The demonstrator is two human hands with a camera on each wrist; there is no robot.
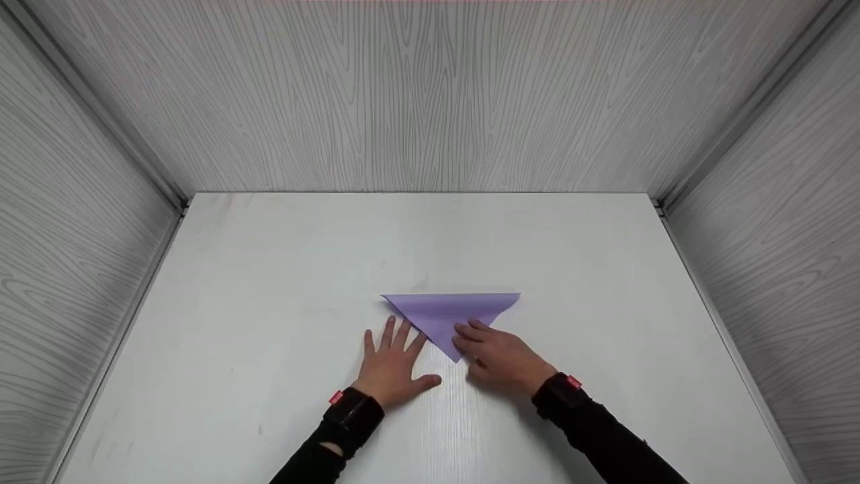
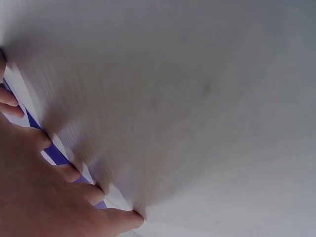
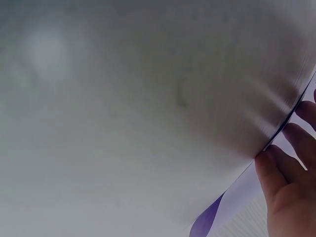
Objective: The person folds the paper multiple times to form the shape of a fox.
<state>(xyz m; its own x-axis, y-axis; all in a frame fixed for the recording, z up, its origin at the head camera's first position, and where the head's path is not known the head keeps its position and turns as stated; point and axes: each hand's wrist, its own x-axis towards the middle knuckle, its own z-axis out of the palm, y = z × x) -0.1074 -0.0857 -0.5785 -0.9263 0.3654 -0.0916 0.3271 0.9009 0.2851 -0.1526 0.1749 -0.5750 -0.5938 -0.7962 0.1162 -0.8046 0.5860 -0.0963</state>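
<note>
A sheet of purple paper [image 1: 443,312], folded into a triangle, lies in the middle of the white table with its long edge at the back and a point toward the person. On its left slanting edge, the fingertips of the spread left hand [image 1: 390,376] touch the paper, palm down. The right hand [image 1: 507,359] rests its fingers on the lower right part of the paper, hiding some of that edge. Darker purple paper [image 2: 59,157] shows past the left fingers in the left wrist view. In the right wrist view, the paper's edge [image 3: 244,190] runs under the right fingertips.
The white tabletop [image 1: 269,269] surrounds the paper and carries a few faint marks. Grey wood-grain panels stand at the back [image 1: 423,101], the left [image 1: 60,235] and the right [image 1: 779,235]. Both wrists wear black bands with red tags.
</note>
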